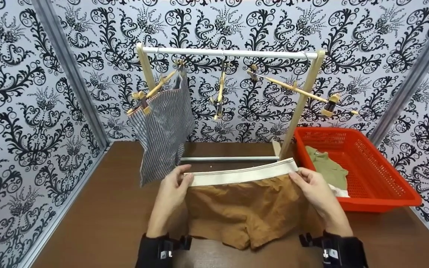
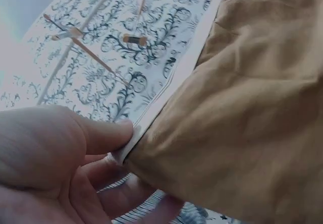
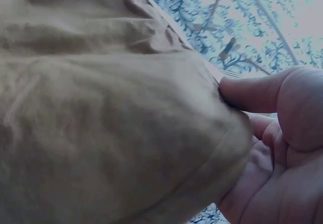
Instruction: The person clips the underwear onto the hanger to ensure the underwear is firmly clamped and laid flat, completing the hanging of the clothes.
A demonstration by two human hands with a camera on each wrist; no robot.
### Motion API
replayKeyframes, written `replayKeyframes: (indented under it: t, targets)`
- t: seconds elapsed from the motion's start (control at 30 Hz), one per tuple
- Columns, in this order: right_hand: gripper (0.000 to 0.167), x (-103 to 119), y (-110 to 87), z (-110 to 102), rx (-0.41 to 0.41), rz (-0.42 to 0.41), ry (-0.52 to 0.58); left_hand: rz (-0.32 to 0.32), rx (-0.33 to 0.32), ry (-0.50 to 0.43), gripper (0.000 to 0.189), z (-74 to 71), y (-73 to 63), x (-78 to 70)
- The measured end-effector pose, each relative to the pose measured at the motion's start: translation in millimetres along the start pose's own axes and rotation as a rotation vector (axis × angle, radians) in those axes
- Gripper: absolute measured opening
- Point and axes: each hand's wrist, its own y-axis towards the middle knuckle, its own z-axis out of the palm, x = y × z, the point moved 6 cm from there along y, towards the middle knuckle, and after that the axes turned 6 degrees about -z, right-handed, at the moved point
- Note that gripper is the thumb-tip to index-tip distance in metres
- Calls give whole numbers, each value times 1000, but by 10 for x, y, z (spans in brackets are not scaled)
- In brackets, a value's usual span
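Brown shorts (image 1: pixel 242 214) — all views; basket (image 1: pixel 382 203) — head only

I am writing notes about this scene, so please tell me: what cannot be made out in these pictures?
Head view: the back of the brown shorts, hidden by their front.
Head view: part of the white cloth, hidden behind the right hand.
Head view: any print on the wrist labels, too small to read.
Left wrist view: the shorts' far end, cut off by the frame edge.
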Motion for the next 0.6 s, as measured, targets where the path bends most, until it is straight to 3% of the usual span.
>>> replayKeyframes:
  t: [0.1, 0.23, 0.33, 0.47, 0.6]
  targets:
    - [20, -114, 39, -12, 3, -14, -106, 14, -26, 23, 26, 65, 30, 104]
    - [20, -270, 97, 5, 9, -50, -327, 14, -102, 139, 23, 158, 71, 291]
    - [18, -400, 121, 44, 16, -43, -428, 1, -137, 218, 23, 234, 72, 423]
    - [17, -539, 125, 107, 25, -13, -522, 10, -144, 270, 23, 327, 54, 529]
    - [25, -530, 93, 169, 31, -61, -672, 80, -85, 337, 23, 436, 24, 506]
